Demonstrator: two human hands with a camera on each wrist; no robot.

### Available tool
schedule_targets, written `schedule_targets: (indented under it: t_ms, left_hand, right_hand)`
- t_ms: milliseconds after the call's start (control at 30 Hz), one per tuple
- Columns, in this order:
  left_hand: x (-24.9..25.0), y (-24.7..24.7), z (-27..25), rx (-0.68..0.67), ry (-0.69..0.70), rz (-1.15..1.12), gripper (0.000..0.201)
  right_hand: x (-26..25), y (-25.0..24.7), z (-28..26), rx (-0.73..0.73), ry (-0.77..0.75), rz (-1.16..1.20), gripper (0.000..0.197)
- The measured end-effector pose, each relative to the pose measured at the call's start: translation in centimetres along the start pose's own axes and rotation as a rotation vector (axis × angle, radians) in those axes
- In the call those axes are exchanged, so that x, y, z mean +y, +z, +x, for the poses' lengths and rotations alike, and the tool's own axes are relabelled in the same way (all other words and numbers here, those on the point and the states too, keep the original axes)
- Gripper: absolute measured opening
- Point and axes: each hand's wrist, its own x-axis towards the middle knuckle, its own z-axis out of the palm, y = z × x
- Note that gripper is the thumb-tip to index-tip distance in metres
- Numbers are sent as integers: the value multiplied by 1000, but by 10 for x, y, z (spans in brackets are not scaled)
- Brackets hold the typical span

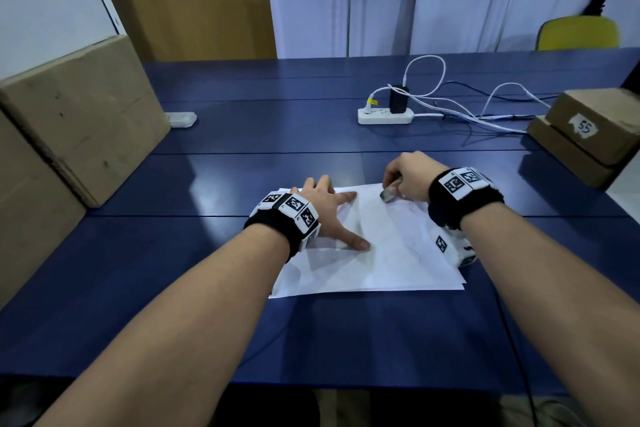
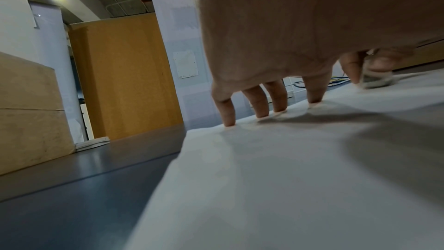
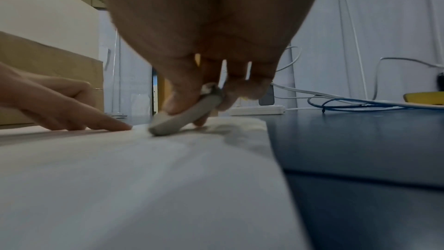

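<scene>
The upper end of the grey piece (image 1: 387, 196) is buried inside the right grip (image 1: 410, 177), so its full shape cannot be told. Its lower tip blurs in the right wrist view. Faint marks on the paper (image 1: 381, 260) just beside that grip are too pale to read. The left grip (image 1: 322, 206) hides the paper beneath its palm. Far left of both, the cardboard box (image 1: 79, 114) runs off the frame.

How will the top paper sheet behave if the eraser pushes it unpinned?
Probably floppy and light: the paper looks thin and creases near the eraser. It likely slides on the glossy table; the left hand presses it flat.
</scene>
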Motion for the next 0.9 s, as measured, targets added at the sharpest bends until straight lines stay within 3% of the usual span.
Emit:
schedule_targets:
  t_ms: [67, 167, 233, 367, 533, 667, 833, 900]
  left_hand:
    - [1, 1, 1, 2, 17, 8, 111]
    - [3, 3, 4, 27, 9, 8, 97]
    - [5, 3, 7, 49, 13, 11, 91]
    - [6, 2, 12, 77, 43, 42, 93]
    - [3, 9, 14, 73, 48, -6, 92]
    - [3, 8, 14, 64, 48, -26, 92]
    - [3, 9, 15, 73, 38, -19, 94]
    - [3, 8, 15, 72, 36, -17, 94]
  right_hand:
    - [3, -1, 0, 31, 19, 12, 13]
    - [7, 1, -5, -105, -23, 14, 16]
    - [6, 2, -6, -103, -31, 2, 15]
    - [6, -2, -2, 21, -6, -37, 13]
    - [10, 0, -4, -138, -50, -13, 12]
    - [10, -1, 2, 46, 1, -7, 12]
    - [14, 5, 0, -107, -42, -25, 10]
    - [14, 4, 1, -89, -34, -30, 9]
